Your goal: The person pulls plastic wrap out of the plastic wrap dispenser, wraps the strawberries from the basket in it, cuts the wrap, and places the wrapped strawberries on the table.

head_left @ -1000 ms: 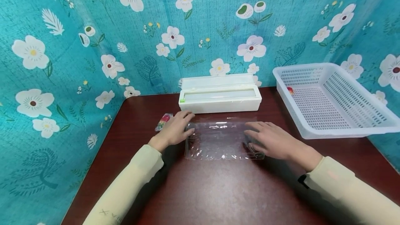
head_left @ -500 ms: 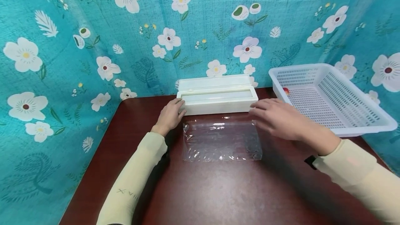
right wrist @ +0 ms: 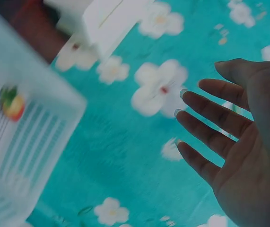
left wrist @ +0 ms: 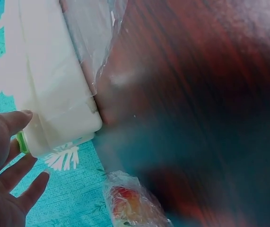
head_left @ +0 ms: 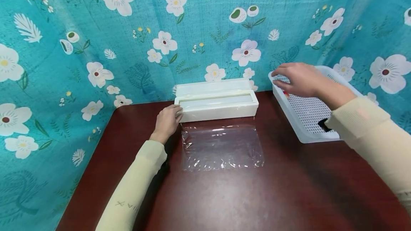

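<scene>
My left hand is at the left end of a long white cling film dispenser box with its lid raised. In the left wrist view, the thumb lies against the box near a green tab, with fingers spread beside the end. Clear plastic film extends from the box over the tabletop. Over the near left part of a white plastic basket hovers my right hand, fingers extended and holding nothing. Inside that basket lies a small red-and-yellow fruit with green leaves.
A film-wrapped red-and-yellow fruit lies left of the box, hidden behind the left hand in the head view. Behind the dark red table hangs a turquoise flowered curtain.
My right hand has left the film's right edge and moved up and right over the basket. The left hand has gone from the film's left side to the box's left end.
</scene>
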